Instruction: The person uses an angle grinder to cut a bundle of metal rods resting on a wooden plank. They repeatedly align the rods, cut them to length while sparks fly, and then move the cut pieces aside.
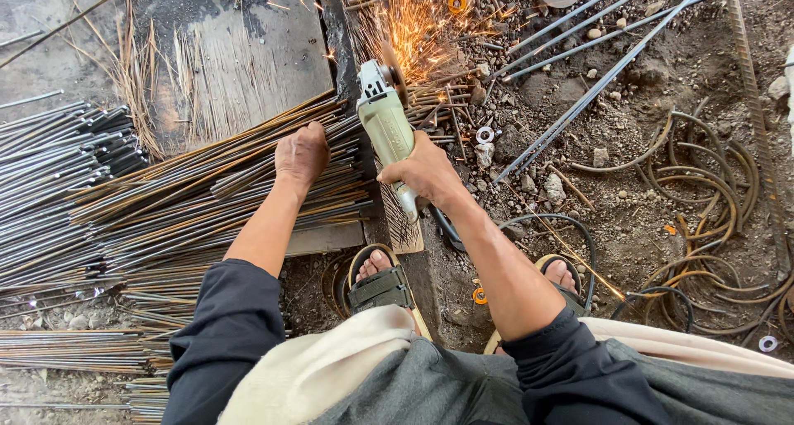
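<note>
At the bottom of the frame lie grey trousers and a cream cloth across the lap, with dark sleeves pushed up both forearms. Just above them, two feet in strapped sandals rest on gritty, stony ground.

In the middle of the frame the left hand presses palm-down on a bundle of thin steel rods, its fingers together and curled over them. The rods are long, round and slim, some bright grey, others rust-brown, fanned across a flat wooden board streaked with scorch marks. Just right of centre the right hand is clamped around the rear of a pale green angle grinder, fingers wrapped tight on its smooth plastic body. The tool's disc sits at the rod ends in the upper middle, throwing a spray of orange sparks.

Farther off, at the upper right, several long straight ribbed bars cross the dirt diagonally. At the right edge rusty wire loops coil in rough hoops.
</note>
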